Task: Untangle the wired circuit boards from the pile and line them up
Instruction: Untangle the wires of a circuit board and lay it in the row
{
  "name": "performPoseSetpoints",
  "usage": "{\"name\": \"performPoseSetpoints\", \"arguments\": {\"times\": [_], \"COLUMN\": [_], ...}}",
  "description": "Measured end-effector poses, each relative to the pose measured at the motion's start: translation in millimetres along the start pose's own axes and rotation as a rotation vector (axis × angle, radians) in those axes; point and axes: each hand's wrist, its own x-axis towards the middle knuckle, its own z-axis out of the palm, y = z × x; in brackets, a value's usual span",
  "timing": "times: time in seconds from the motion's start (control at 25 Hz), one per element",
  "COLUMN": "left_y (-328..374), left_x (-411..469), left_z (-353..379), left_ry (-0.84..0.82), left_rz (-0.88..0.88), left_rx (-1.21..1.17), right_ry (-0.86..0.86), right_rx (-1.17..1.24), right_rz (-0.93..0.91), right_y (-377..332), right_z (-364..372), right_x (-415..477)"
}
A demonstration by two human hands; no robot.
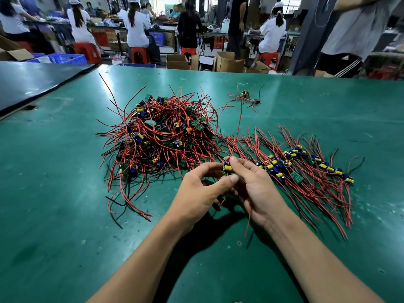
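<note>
A tangled pile (161, 136) of small green circuit boards with red and black wires lies on the green table (65, 215), left of centre. To its right, a row of boards (306, 165) lies lined up with wires fanned toward me. Both hands meet just in front of the pile. My left hand (201, 191) and my right hand (255, 184) pinch one small circuit board (227, 168) with a yellow part between the fingertips. One of its red wires rises up and away, others hang down below my hands.
A single wired board (246, 95) lies apart at the far side of the table. A dark mat (32, 84) covers the far left corner. Beyond the table edge sit people on red stools, cardboard boxes and blue crates.
</note>
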Motion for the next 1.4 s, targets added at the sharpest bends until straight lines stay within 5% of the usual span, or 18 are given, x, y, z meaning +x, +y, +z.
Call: {"name": "performPoseSetpoints", "arguments": {"times": [0.36,0.72,0.92,1.4], "left_y": [-6,-9,3,8], "left_x": [8,4,3,-1], "left_z": [1,3,5,6], "left_ry": [0.162,0.044,-0.080,-0.160], "left_rz": [0.002,-0.046,-0.208,-0.225], "left_rx": [-0.122,0.002,-0.258,-0.239], "right_ry": [-0.055,0.003,-0.106,-0.013], "right_rx": [-0.187,-0.571,-0.239,-0.216], "right_rz": [-0.123,-0.265,-0.002,-0.088], "right_y": [4,4,-6,-9], "right_z": [-5,-9,-7,-28], "right_x": [-2,-1,-2,13]}}
